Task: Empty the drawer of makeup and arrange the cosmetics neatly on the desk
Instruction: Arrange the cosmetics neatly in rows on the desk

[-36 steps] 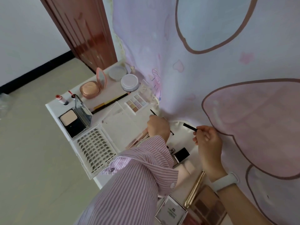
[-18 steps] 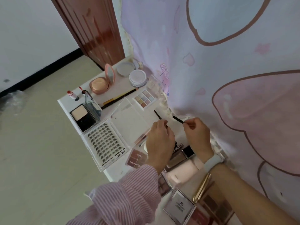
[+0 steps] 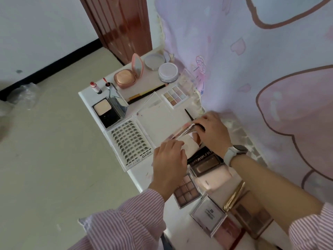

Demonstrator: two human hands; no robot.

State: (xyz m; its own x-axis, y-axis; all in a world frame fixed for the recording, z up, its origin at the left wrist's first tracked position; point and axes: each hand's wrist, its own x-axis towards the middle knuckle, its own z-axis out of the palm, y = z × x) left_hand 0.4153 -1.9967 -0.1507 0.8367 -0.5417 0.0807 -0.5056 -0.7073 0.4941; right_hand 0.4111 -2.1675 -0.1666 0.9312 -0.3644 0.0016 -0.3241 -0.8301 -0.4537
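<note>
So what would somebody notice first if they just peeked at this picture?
Probably the two hands in the middle of the white desk: the left hand and the right hand reach over a see-through case. Next, the big tray of false lashes left of the hands. Then the open pink compact with its mirror up, at the far end near the door.

white desk crowded with cosmetics, left hand resting on a pale case mid-desk, right hand beside thin brushes, lash tray along the front edge, open pink compact near the far corner
</note>
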